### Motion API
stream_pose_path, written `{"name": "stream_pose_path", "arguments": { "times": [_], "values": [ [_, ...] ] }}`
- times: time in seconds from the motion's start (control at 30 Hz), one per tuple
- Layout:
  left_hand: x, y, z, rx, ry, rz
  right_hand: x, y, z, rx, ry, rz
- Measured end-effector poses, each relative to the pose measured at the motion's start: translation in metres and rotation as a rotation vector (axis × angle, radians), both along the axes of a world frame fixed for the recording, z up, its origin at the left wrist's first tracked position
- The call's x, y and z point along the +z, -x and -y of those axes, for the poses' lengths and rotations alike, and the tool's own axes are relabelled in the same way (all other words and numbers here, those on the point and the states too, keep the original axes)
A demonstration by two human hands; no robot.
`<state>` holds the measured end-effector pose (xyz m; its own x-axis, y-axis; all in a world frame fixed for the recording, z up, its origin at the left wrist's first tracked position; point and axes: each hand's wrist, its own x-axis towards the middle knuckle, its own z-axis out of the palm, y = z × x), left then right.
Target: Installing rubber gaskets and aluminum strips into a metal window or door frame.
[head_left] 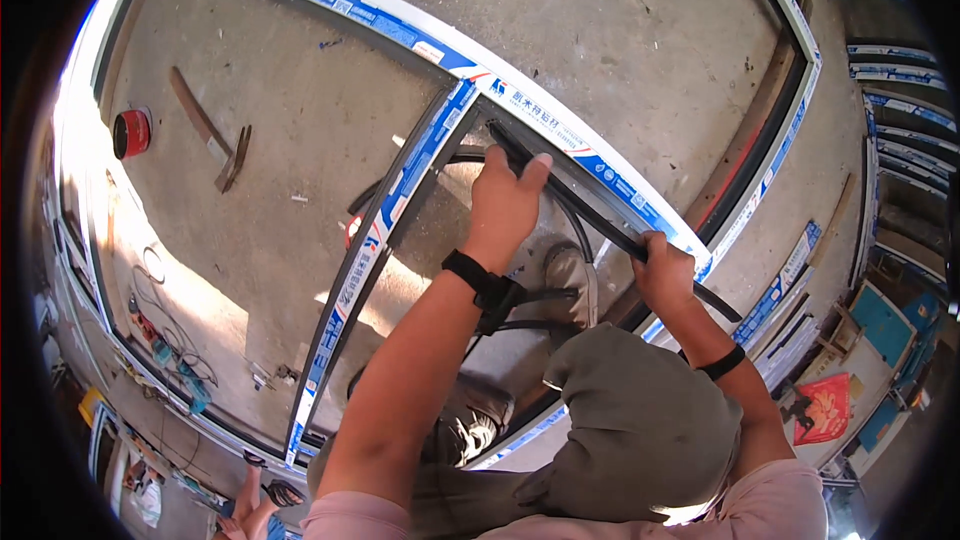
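A brown-handled hammer [200, 115] lies on the concrete floor [290, 70], left of the divider [393, 208] of a white-and-blue frame. Past the divider, the left hand [508, 200] sets thumb and forefinger at a black strip [590, 208], near its upper end; whether they pinch or merely press cannot be told. The strip slants along the frame's long bar [540, 112] to the right hand [665, 270], closed around it, a tail jutting beyond. It looks light, rubbery and pliant, best gripped across its width at two spread points. The left hand's remaining fingers are hidden; whether the black loops [550, 294] below join the strip is unclear.
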<state>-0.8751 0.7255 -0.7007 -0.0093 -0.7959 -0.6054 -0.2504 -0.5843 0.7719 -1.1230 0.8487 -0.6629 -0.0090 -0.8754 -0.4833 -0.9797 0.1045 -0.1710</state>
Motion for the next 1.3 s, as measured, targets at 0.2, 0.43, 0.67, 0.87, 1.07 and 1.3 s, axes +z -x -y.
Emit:
{"name": "stream_pose_path", "arguments": {
  "times": [0.2, 0.43, 0.67, 0.87, 1.07, 1.3],
  "values": [
    [-0.031, 0.011, 0.026, 0.344, -0.182, -0.447, -0.022, -0.002, 0.0, 0.078, 0.357, 0.184],
    [-0.034, 0.019, 0.028, 0.583, -0.269, -0.442, -0.017, -0.005, 0.004, 0.004, 0.296, 0.242],
    [-0.055, -0.002, 0.031, 0.466, -0.203, -0.49, 0.016, -0.006, 0.087, 0.494, 0.326, 0.361],
    [-0.067, -0.006, 0.031, 0.409, -0.236, -0.58, -0.023, -0.102, 0.206, 0.518, 0.514, 0.338],
    [-0.063, -0.005, 0.035, 0.429, -0.312, -0.621, -0.076, -0.15, 0.216, 0.341, 0.4, 0.273],
    [-0.073, -0.009, 0.036, 0.407, -0.266, -0.563, -0.075, -0.15, 0.218, 0.336, 0.36, 0.272]
  ]
}}
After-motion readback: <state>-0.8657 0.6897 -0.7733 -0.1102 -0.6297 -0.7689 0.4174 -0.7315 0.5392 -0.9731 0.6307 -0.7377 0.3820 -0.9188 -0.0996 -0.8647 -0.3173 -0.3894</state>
